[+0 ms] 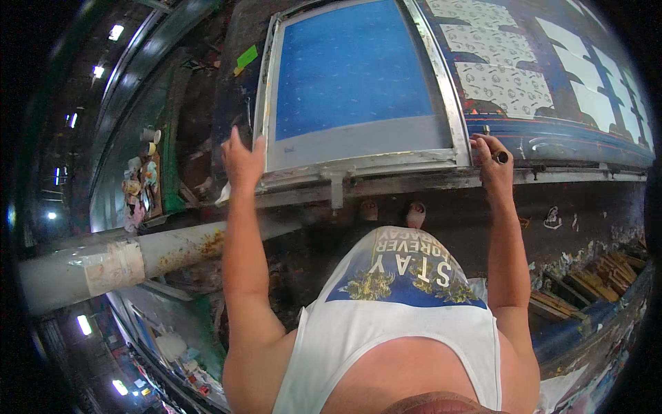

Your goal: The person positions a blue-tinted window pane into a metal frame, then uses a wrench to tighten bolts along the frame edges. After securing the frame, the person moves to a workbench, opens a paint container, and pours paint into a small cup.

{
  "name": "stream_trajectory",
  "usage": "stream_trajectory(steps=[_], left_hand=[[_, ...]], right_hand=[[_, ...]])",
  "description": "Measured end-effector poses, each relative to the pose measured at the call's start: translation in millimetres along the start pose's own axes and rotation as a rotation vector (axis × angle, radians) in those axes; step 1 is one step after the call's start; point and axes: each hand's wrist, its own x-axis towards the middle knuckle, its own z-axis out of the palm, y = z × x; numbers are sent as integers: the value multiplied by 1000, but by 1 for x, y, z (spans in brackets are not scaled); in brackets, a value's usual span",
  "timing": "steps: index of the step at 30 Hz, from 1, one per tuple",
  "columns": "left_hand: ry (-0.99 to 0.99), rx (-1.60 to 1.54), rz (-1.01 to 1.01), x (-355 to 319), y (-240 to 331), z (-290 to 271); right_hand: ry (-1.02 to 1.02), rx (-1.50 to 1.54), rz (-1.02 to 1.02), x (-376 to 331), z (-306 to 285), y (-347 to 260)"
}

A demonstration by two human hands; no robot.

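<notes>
In front of me lies a screen-printing frame (362,163) with pale metal sides and a blue mesh (352,69). My left hand (243,160) is at its near left corner, thumb and fingers apart. Beyond those fingertips lies a thin metal rod (248,105); whether the hand touches it, I cannot tell. At the near right corner my right hand (492,164) is closed around a short dark metal tool (502,157) with a round end. The tool's middle is hidden by my fingers, so its exact kind is unclear.
Printed white sheets (503,90) and plain white pieces (586,90) lie on the long table to the right. A metal rail (552,176) runs along its near edge. A thick pale pipe (176,252) crosses at left. Wooden strips (600,279) are piled at lower right.
</notes>
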Motion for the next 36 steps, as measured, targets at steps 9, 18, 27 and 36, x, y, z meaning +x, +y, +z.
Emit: stream_trajectory(steps=[9,18,27,36], left_hand=[[-793,-1241,-435,-3,-136,48],[-1092,-1785,-536,26,-179,96],[-1036,-1919,-477,12,-186,67],[-1023,-2027,-468,-21,-131,22]], right_hand=[[388,-81,-204,-56,23,22],[373,-182,-205,-230,215,16],[-151,-124,-413,-313,425,-9],[-217,546,167,-308,489,-72]])
